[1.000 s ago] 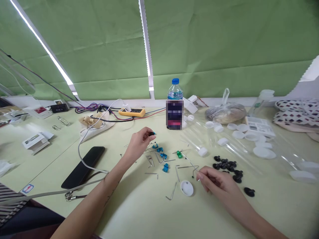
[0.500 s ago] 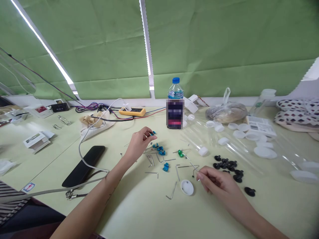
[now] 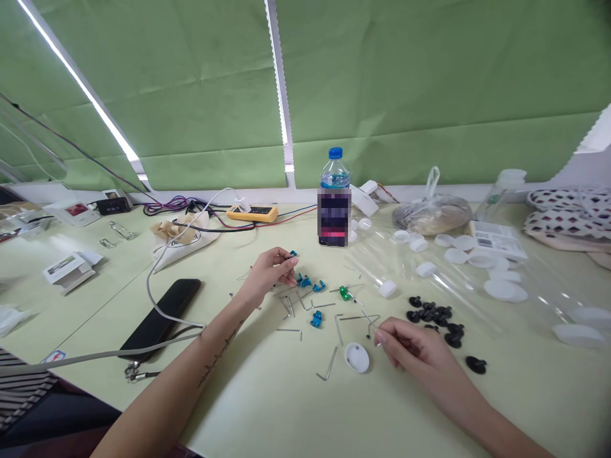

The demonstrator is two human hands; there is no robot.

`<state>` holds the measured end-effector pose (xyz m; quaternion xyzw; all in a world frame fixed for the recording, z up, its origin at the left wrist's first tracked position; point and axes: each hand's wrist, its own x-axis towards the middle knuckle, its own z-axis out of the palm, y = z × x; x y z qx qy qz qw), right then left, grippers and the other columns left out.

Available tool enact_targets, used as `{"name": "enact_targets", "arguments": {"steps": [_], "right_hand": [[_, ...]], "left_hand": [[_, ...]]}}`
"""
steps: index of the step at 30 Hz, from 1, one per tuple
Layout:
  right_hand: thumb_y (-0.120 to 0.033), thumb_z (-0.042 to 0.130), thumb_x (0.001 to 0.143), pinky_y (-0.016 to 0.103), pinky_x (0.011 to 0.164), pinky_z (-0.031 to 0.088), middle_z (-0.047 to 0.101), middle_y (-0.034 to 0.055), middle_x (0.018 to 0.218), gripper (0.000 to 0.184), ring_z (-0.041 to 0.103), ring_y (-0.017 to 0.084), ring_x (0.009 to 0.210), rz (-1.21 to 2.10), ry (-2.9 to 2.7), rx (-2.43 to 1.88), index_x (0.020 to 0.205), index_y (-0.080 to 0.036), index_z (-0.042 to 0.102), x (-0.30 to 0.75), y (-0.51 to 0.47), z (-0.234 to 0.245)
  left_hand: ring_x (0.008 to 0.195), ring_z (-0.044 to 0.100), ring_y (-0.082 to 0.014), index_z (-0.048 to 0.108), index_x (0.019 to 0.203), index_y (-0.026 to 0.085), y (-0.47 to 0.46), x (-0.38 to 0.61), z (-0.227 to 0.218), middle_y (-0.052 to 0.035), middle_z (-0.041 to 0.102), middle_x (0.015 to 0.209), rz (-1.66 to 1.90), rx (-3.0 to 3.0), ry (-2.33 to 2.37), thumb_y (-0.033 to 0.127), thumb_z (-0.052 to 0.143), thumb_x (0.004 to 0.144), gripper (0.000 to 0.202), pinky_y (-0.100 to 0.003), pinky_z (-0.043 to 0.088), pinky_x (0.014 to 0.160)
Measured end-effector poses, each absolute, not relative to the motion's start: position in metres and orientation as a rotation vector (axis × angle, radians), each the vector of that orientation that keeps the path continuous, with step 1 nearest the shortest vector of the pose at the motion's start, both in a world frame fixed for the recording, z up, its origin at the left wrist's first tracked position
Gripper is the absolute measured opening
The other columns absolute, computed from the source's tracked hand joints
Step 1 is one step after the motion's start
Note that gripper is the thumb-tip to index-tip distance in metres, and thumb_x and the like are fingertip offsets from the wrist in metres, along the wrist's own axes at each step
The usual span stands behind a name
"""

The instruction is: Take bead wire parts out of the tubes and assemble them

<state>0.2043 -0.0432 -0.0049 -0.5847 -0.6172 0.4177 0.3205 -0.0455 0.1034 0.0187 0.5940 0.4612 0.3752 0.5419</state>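
Observation:
My left hand (image 3: 273, 270) is closed with a small blue part (image 3: 293, 254) pinched between thumb and fingers. Just below its fingertips, several more blue parts lie on the table, among them a single blue part (image 3: 316, 319) nearer to me. Thin L-shaped hex keys (image 3: 329, 364) are scattered around them. A green part (image 3: 344, 293) rests to the right with a metal rod against it. In my right hand (image 3: 413, 348), closed in a pinch, is a thin metal hex key (image 3: 368, 317) whose far end points toward the green part. Beside that hand sits a white round cap (image 3: 357, 357).
Black knob-like pieces (image 3: 453, 335) lie right of my right hand. Behind them are clear tubes (image 3: 458, 296) and white caps (image 3: 506, 290). A bottle (image 3: 335, 172) stands at the back. On the left are a black phone-like slab (image 3: 165, 315) and a white cable (image 3: 153, 280).
My left hand has dipped slightly toward the blue parts and turned a little, and the blue parts under its fingers have shifted. My right hand stays nearly in place with the hex key.

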Motion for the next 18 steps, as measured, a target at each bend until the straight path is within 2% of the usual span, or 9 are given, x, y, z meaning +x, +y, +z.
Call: {"name": "enact_targets", "arguments": {"steps": [5,8,14,18], "right_hand": [[-0.04,0.043,0.094,0.026,0.054,0.027,0.039,-0.0054,0.059,0.031,0.037,0.013,0.057,1.095,-1.628,-1.541,0.071,-0.022,0.053,0.204,-0.044,-0.005],[-0.039,0.043,0.094,0.026,0.054,0.027,0.039,-0.0051,0.059,0.031,0.038,0.013,0.057,1.076,-1.615,-1.534,0.071,-0.022,0.055,0.205,-0.044,-0.005],[-0.039,0.047,0.093,0.025,0.055,0.032,0.05,-0.003,0.063,0.027,0.046,0.014,0.06,0.99,-1.672,-1.511,0.076,-0.022,0.06,0.204,-0.045,-0.006],[-0.041,0.046,0.093,0.025,0.054,0.034,0.052,-0.0025,0.063,0.03,0.048,0.014,0.06,0.963,-1.73,-1.458,0.074,-0.022,0.058,0.201,-0.05,-0.007]], "left_hand": [[0.07,0.067,-0.0164,0.056,0.085,0.014,0.103,-0.046,0.015,-0.004,0.066,0.074,0.896,1.326,0.999,0.039,0.073,0.072,0.033,-0.034,0.054,0.076],[0.082,0.066,-0.0163,0.058,0.091,0.013,0.101,-0.046,0.018,-0.0083,0.068,0.087,0.895,1.287,0.913,0.035,0.069,0.077,0.028,-0.033,0.051,0.085],[0.073,0.058,-0.0087,0.06,0.088,0.012,0.077,-0.03,0.02,-0.0105,0.068,0.095,0.907,1.083,0.692,0.026,0.061,0.086,0.014,-0.019,0.046,0.072],[0.077,0.06,-0.0086,0.06,0.09,0.012,0.049,-0.012,0.016,-0.0114,0.069,0.097,0.774,0.95,0.556,0.021,0.064,0.084,0.011,-0.019,0.044,0.077]]}}
